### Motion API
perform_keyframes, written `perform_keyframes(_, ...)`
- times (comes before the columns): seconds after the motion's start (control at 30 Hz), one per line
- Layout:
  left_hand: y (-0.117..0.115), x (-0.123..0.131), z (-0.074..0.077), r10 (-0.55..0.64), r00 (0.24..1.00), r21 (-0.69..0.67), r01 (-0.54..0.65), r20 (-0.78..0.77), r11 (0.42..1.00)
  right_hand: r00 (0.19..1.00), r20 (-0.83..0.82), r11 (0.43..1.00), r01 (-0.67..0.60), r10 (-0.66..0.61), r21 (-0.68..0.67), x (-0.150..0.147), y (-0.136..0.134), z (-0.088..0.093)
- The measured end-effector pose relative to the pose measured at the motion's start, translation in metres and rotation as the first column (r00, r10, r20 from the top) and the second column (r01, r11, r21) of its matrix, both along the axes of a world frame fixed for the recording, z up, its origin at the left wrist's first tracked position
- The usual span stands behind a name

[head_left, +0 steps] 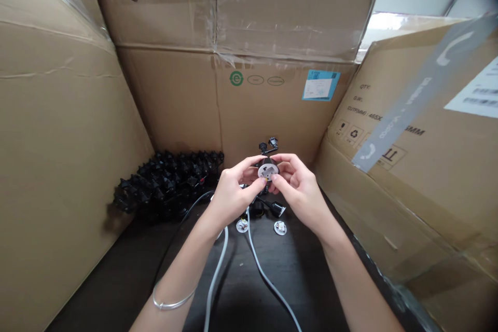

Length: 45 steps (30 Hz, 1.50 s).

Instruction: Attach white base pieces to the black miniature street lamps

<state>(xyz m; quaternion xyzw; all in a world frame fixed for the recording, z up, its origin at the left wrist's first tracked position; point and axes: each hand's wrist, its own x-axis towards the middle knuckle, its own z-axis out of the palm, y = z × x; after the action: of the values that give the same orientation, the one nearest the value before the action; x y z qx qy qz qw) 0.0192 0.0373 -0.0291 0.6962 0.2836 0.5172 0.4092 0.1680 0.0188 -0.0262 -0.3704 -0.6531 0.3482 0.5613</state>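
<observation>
Evidently for steadiness, both hands (232,187) (301,187) pinch one round, black, white-faced housing (268,170). Below it: two round white discs (280,227), seemingly kept handy.

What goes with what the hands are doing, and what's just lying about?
Job in hand:
round black part with white face, in left hand and right hand
probably the two small round white discs

Probably just lying about:
heap of spiky black pieces
big brown cardboard boxes
</observation>
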Motion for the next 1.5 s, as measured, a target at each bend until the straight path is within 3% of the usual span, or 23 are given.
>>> perform_keyframes(0.37, -0.0017, 0.0012, 0.0020, -0.003, 1.000, -0.002, 0.003, 0.019, 1.000, 0.998, 0.042, 0.999, -0.049, 0.049, 0.009, 0.0034, -0.0061, 0.0062)
perform_keyframes(0.97, -0.0021, -0.0011, 0.0017, -0.041, 0.999, -0.004, 0.041, 0.002, 0.999, 0.991, 0.131, 0.999, 0.008, -0.015, 0.053, 0.0070, -0.0063, 0.0078)
perform_keyframes(1.5, -0.0001, -0.0001, -0.0022, 0.150, 0.988, 0.069, -0.148, -0.027, 0.987, 0.992, 0.122, 0.999, -0.030, 0.031, -0.015, 0.0072, -0.0074, 0.0059)
